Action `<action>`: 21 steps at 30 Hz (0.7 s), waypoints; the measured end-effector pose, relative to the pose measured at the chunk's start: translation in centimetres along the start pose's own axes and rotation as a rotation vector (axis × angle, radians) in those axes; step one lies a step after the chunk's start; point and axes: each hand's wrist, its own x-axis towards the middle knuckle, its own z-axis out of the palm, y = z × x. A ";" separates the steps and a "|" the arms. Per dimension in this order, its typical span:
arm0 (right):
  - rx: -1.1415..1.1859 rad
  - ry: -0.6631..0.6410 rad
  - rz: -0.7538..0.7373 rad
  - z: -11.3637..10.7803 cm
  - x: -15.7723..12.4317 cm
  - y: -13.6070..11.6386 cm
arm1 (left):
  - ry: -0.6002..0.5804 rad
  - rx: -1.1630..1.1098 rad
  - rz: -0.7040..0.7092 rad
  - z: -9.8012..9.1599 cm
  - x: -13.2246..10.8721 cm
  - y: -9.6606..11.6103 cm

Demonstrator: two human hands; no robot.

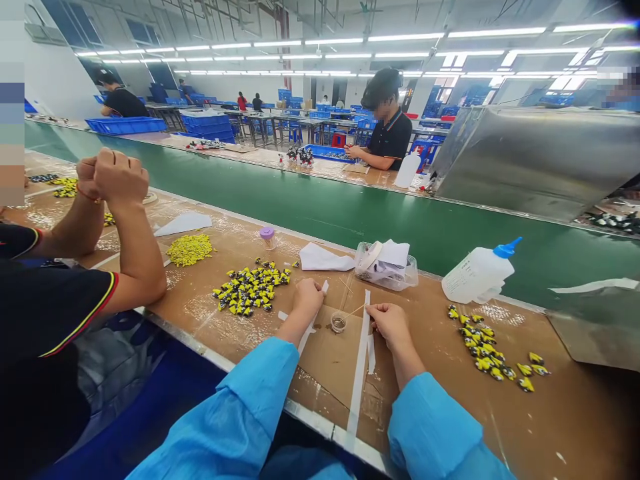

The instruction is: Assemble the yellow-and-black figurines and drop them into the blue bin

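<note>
My right hand (393, 323) is closed in a pinch at the end of a thin toothpick (357, 309), which points left over a small clear cup (338, 323). My left hand (307, 298) is closed beside the cup, on its left; whatever its fingers hold is too hidden to make out. Between the hands, the cup sits on a piece of cardboard (330, 360) edged with white tape strips (358, 380). Another thin stick (346, 286) lies just behind the cup. Small yellow-and-black figure pieces (253, 288) are heaped left of my left hand, and similar pieces (483, 343) lie to the right.
A clear plastic box (411, 275) with papers and tape stands behind my hands. A white bottle (475, 275) with a blue nozzle is at right. A purple-lidded jar (267, 237) and a yellow pile (190, 249) are at left. A co-worker's hands (117, 177) are close by.
</note>
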 end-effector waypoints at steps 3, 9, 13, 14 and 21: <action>0.021 -0.002 -0.010 0.0 0.0 0.1 | 0.000 -0.032 0.032 0.1 0.5 -0.2; -0.004 -0.006 -0.018 -0.2 0.0 0.1 | -0.026 -0.063 0.089 0.4 2.3 0.5; -0.070 0.052 -0.032 -0.9 0.6 -0.4 | -0.039 -0.029 0.067 0.2 3.0 1.1; -0.088 0.084 -0.047 -1.0 0.9 -0.5 | -0.040 -0.023 0.064 0.1 3.0 1.1; -0.196 0.161 -0.155 -1.2 2.2 -1.8 | -0.012 0.006 0.092 0.2 3.3 0.9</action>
